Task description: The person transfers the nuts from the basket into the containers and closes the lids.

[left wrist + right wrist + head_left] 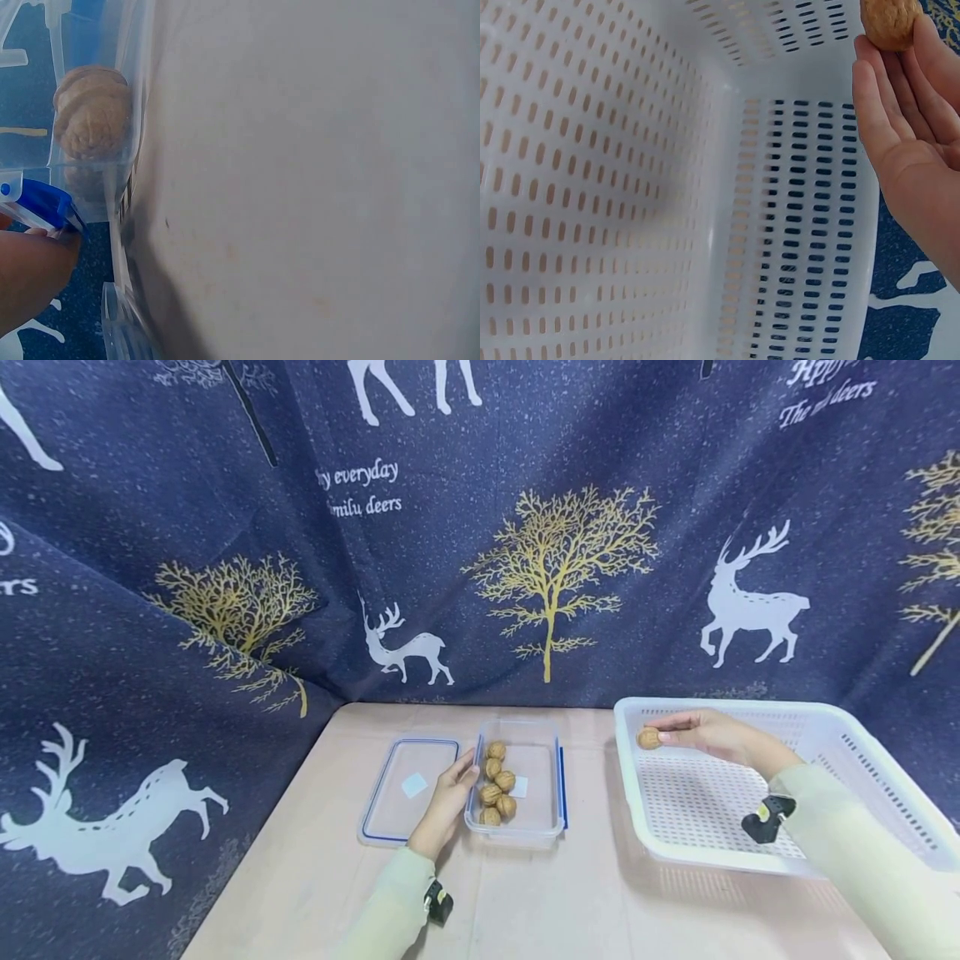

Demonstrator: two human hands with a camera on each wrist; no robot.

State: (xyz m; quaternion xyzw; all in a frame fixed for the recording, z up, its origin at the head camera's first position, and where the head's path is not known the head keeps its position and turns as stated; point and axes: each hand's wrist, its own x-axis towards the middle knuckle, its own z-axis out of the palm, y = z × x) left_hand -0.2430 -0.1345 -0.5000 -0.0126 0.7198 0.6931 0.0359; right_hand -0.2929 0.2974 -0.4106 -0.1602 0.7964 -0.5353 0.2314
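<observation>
Walnut (648, 738) pinched at fingertips of right hand (712, 735): light, hard, rounded, likely rolls; best held across its middle. Left hand (447, 797) apparently steadying container (551, 827), fingers relaxed.

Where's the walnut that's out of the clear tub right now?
Head view, right side: the walnut is pinched in the right hand, above the white basket near its left wall.

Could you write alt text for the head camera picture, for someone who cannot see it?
A person's right hand holds a walnut over a white basket, while the left hand rests against a clear box with five walnuts, its lid beside it.
</observation>
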